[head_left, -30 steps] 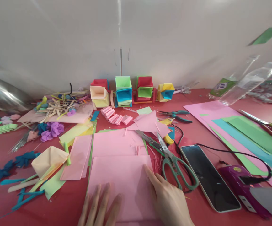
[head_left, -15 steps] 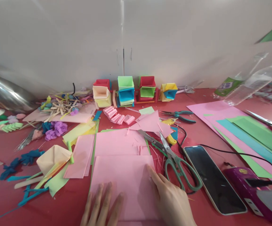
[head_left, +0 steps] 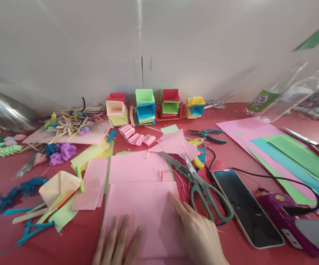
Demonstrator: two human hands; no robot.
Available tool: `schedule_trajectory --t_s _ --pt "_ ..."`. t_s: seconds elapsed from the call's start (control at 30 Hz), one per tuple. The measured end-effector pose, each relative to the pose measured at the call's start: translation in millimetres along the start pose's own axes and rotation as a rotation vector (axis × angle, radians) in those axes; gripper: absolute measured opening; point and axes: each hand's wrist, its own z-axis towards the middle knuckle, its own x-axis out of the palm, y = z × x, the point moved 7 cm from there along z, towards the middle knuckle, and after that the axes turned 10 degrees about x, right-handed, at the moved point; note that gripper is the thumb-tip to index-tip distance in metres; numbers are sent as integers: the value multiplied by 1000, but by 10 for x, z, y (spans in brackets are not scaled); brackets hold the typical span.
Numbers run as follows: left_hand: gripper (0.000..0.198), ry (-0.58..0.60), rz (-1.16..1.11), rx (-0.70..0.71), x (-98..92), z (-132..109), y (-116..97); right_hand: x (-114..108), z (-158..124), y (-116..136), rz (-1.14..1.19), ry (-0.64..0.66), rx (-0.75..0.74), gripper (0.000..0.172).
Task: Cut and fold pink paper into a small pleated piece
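A folded-looking sheet of pink paper [head_left: 142, 206] lies in front of me, over another pink sheet [head_left: 134, 165]. On its lower left, my left hand [head_left: 117, 239] rests flat with the fingers spread. My right hand [head_left: 198, 232] lies at the sheet's right edge. Its index finger stretches out onto the paper, while its other fingers are partly hidden beneath. Just beyond that hand are green-handled scissors [head_left: 207, 197] with the blades partly apart. A utility knife [head_left: 176, 163] sits beside them, amid thin pink scraps.
Right of the scissors lie a phone [head_left: 246, 206] and a purple device [head_left: 283, 217] with a black cord. Coloured sheets [head_left: 294, 158] and plastic bottles [head_left: 294, 95] stand farther right. Small paper boxes [head_left: 145, 106] line the wall. Paper flowers [head_left: 64, 152] and strips fill the left.
The whole view has shifted slightly, so things appear a little farther left. Both hands stay in nearly the same place on the pink sheet.
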Motion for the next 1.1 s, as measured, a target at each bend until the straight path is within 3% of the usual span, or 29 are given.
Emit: schedule_trajectory --t_s 0.27,0.5,0.73,0.9,1.1 --pt "51 49 -49 -43 32 -44 -11 13 -8 -4 -14 -15 -1 47" --pt "45 -7 -110 24 14 -11 -30 23 2 3 -28 -18 0 44" --pt "62 8 -97 52 -126 109 -34 13 18 5 -21 40 25 45" --pt "64 32 -119 53 -118 102 -54 -1 13 20 -28 66 29 48" --pt "52 40 -189 93 -55 28 -114 -50 13 10 3 -26 7 37"
